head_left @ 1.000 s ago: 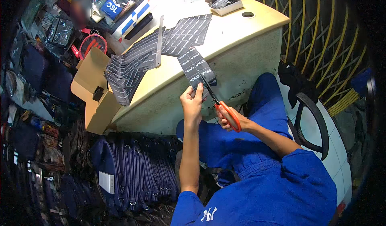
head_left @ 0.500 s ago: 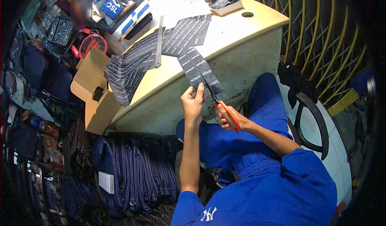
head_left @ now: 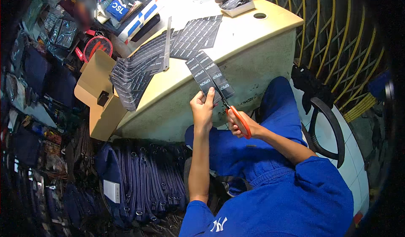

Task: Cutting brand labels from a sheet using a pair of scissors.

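My left hand [head_left: 203,106] pinches the near end of a dark printed strip [head_left: 203,71] between thumb and fingers. The strip carries pale lettering in two rows and stretches up toward the table edge. In my right hand [head_left: 241,124] are scissors [head_left: 241,119] with orange handles. Their dark blades lie along the middle of the strip, between its two rows; how far they are parted is hard to see. Larger dark printed sheets [head_left: 196,34] rest on the table just beyond, and a wavy stack of similar sheets [head_left: 134,79] hangs over the left edge.
A metal ruler [head_left: 168,43] lies across the sheets on the pale table [head_left: 253,34]. An open cardboard box [head_left: 99,95] stands at its left corner; a small box [head_left: 237,6] sits at the back. Dark strapped bags [head_left: 143,178] are piled below left. A black curved frame [head_left: 327,129] is on the floor right.
Almost nothing differs. Both hands, the strip and the scissors keep nearly the same place, with only a very slight shift.
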Motion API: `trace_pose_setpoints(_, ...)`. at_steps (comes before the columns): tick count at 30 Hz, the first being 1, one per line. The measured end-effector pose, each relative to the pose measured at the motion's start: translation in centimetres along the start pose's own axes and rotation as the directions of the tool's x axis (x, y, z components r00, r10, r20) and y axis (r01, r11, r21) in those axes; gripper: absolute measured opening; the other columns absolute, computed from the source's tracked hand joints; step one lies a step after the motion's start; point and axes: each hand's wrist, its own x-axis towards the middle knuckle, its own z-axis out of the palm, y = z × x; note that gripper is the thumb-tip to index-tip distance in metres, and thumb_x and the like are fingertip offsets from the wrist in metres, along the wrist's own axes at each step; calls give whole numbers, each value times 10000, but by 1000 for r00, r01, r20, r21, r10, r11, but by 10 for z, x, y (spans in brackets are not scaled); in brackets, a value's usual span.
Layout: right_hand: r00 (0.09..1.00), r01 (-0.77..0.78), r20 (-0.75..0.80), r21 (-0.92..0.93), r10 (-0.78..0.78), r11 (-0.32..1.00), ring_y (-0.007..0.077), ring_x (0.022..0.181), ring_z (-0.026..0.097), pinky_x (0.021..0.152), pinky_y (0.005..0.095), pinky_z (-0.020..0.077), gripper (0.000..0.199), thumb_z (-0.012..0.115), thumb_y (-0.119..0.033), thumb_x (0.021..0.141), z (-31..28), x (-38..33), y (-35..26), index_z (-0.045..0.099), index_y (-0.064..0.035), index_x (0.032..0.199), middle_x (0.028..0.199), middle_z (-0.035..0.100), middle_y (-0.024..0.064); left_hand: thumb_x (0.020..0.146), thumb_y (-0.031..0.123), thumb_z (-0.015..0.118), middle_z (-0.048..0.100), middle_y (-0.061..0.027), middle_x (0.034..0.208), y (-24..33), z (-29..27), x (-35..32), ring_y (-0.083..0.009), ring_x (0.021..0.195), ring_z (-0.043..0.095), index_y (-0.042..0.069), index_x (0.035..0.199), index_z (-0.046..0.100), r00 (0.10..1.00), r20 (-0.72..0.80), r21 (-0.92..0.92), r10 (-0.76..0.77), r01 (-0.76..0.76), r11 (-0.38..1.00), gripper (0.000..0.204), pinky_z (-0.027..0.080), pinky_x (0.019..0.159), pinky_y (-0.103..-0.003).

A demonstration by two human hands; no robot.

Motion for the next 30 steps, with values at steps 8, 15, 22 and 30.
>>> trace_pose_setpoints(8,1000,-15,-8,-1,15,1000,57,417,372,353,194,284,585,422,-673,831,-1,0,0,374,-111,675,541,358,-27,874,229,622,648,19,835,1,-1,-1,-45,694,555,84,940,643,1000,-7,-7,-6,6,1000,161,436,603,-208)
trace_pose_setpoints(15,1000,-13,-3,-25,13,1000,62,408,373,350,209,291,598,415,-665,839,-3,-1,-1,387,-97,655,528,359,-24,869,221,628,644,10,816,1,0,0,-48,670,546,75,907,643,1000,-22,-5,-22,22,1000,152,428,582,-200)
trace_pose_setpoints(22,1000,4,-10,-49,-4,999,63,407,379,349,215,301,595,412,-656,847,-2,-3,-1,385,-98,643,527,372,-21,874,203,622,637,17,798,-1,-1,2,-40,646,533,74,894,644,1000,-4,-31,-15,15,999,133,424,563,-190)
trace_pose_setpoints(30,1000,-2,-21,-41,1,999,62,407,385,347,216,308,587,423,-654,844,-1,-4,-3,382,-105,641,520,375,-25,873,202,623,626,29,781,-1,-1,1,-38,642,529,84,878,637,1000,-10,-33,-14,14,999,118,428,564,-191)
